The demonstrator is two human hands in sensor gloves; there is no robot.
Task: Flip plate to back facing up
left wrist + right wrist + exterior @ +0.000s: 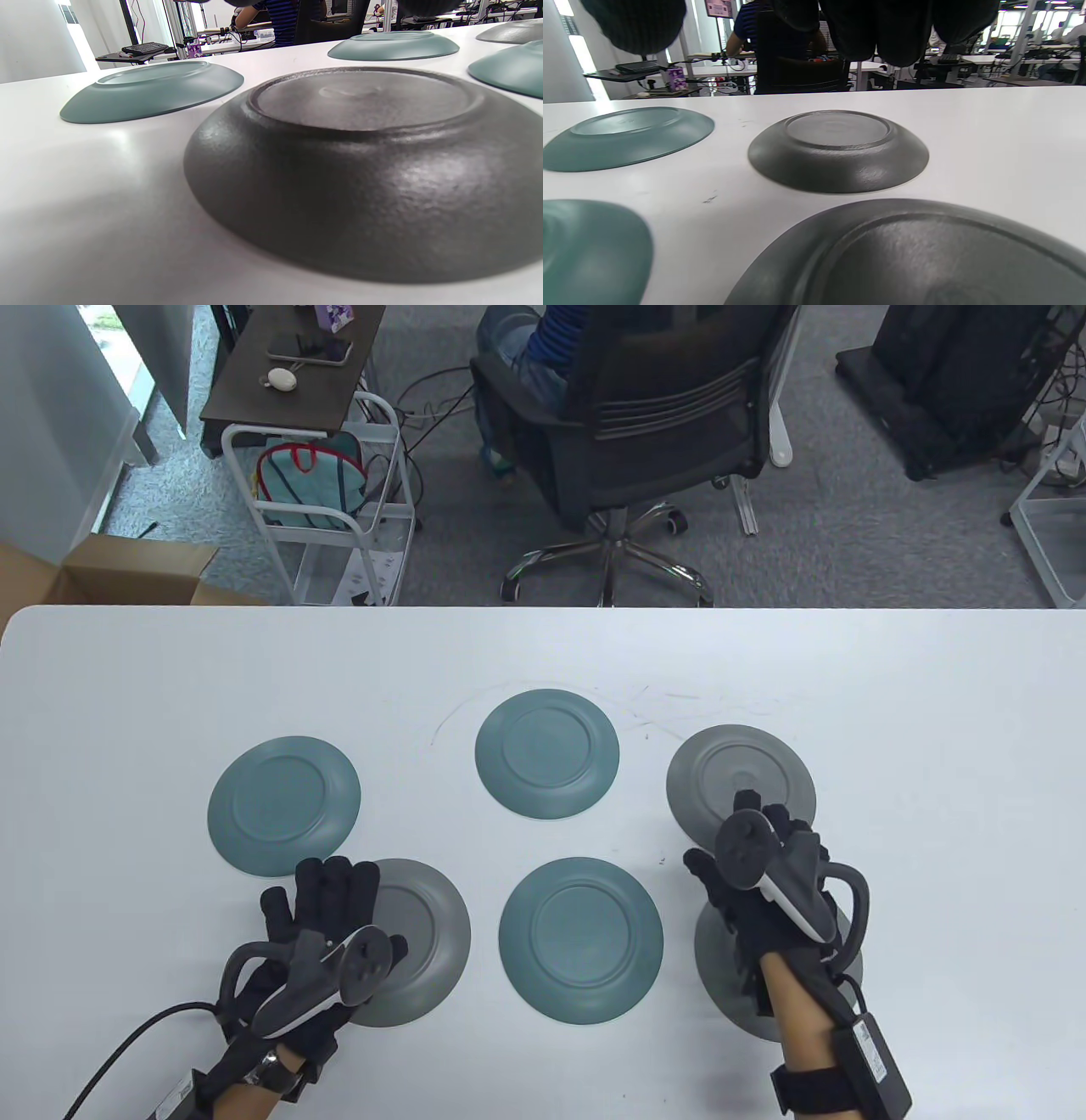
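Six plates lie on the white table (933,814). A grey plate (428,933) at the near left lies back up; its foot ring fills the left wrist view (360,140). My left hand (318,891) lies open over its left edge, fingers stretched out, holding nothing. My right hand (747,857) hovers open above the near right grey plate (717,967), which looks face up in the right wrist view (903,254); the fingers (882,25) hang free above it. A third grey plate (721,772) lies back up beyond that hand and also shows in the right wrist view (838,148).
Three teal plates lie back up: at the left (284,806), at the far middle (547,753) and at the near middle (581,940). Behind the table's far edge are an office chair (645,415), a white cart (331,509) and a cardboard box (102,572).
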